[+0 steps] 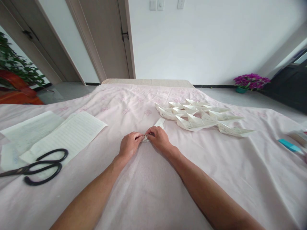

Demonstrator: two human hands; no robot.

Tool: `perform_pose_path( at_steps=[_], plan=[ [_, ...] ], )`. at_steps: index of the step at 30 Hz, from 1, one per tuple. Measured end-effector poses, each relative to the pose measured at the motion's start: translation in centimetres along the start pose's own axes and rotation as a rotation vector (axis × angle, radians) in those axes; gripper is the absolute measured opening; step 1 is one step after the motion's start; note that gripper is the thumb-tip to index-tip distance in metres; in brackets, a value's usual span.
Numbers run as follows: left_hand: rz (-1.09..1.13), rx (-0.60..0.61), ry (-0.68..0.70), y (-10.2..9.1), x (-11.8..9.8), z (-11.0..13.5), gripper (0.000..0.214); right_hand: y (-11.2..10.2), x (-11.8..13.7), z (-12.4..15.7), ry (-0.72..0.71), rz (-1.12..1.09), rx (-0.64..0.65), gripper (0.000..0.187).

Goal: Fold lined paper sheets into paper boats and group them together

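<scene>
My left hand [129, 144] and my right hand [158, 138] meet at the middle of a pale pink cloth-covered table [148, 191]. Both pinch a small folded piece of white paper [159, 123] lying on the cloth, fingers closed on its near end. Its far tip pokes out beyond my right hand. Just right of it lies a cluster of several finished folded paper boats [199, 115].
Lined paper sheets [67, 135] lie at the left with black scissors [39, 167] on top. A teal object [290, 146] sits at the right edge. Beyond the table are doors, a green plant [16, 68] and purple flowers [250, 80].
</scene>
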State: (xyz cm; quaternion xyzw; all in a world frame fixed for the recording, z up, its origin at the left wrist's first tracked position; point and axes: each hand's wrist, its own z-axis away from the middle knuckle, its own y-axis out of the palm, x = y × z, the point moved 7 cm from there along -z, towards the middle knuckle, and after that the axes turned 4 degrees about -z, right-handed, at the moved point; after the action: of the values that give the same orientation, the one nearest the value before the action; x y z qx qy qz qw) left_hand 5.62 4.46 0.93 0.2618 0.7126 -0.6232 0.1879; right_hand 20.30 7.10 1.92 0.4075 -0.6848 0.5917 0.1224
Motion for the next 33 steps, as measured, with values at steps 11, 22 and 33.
perform_pose_path(
  at_steps=[11,22,33],
  plan=[
    [0.001,0.055,-0.103,0.0,0.5,-0.2,0.024,0.1,-0.4,0.0,0.002,-0.138,0.017,0.018],
    [-0.023,0.014,-0.105,-0.4,-0.3,0.5,0.016,-0.4,-0.2,0.3,-0.029,-0.27,0.026,0.026],
    [-0.341,-0.183,0.204,-0.9,-3.6,2.1,0.007,-1.1,1.1,1.3,-0.211,-0.061,0.023,0.012]
  ],
)
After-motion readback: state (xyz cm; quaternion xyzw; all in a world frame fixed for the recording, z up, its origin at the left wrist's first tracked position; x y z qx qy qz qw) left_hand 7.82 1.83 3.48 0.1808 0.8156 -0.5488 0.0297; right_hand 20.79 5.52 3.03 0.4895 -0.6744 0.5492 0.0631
